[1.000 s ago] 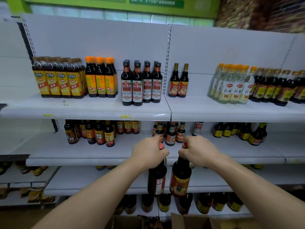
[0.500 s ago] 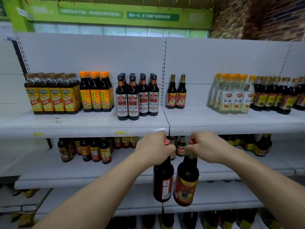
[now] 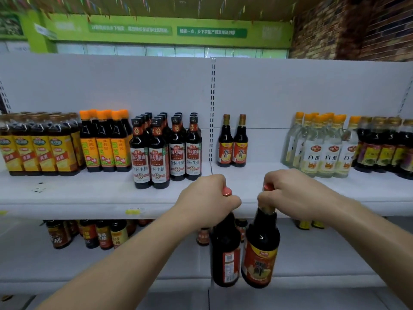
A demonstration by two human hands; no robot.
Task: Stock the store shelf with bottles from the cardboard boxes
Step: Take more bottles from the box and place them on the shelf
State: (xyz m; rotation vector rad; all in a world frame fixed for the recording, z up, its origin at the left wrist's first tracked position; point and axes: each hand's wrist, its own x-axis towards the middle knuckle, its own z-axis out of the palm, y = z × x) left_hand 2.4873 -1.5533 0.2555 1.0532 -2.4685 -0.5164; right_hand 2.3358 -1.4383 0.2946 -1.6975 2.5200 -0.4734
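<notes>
The left hand [image 3: 205, 199] is curled tight round the neck of a dark bottle [image 3: 225, 253], whose red cap pokes out above the knuckles. Its label faces sideways, showing a barcode panel. The right hand [image 3: 290, 193] grips the neck of a second dark bottle [image 3: 260, 249] in the same way, and that one shows its red and yellow front label. The two bottles hang upright, side by side and nearly touching. They are in front of the edge of the top shelf [image 3: 89, 198], with their bodies level with the shelf below.

The top shelf is a white board with a few dark specks near its left end and a yellow tag on its front lip. Straight behind the hands stands a pair of matching bottles [image 3: 232, 142], close to the white back panel [image 3: 111, 86] and just right of the slotted upright [image 3: 212, 108]. Left of the upright stand black-capped soy bottles [image 3: 165, 151], then orange-capped bottles [image 3: 105, 142], then yellow-labelled bottles [image 3: 38, 146] that seem to be shrink-wrapped, though the blur makes this uncertain. To the right are clear vinegar bottles [image 3: 324, 146], then more dark bottles [image 3: 384, 146] at the frame's edge.

The lower shelf [image 3: 134, 265], also white, holds small jars [image 3: 89, 233] towards the back. Above the shelving runs a green sign band [image 3: 156, 30], and a brick wall [image 3: 357, 30] rises at the upper right.
</notes>
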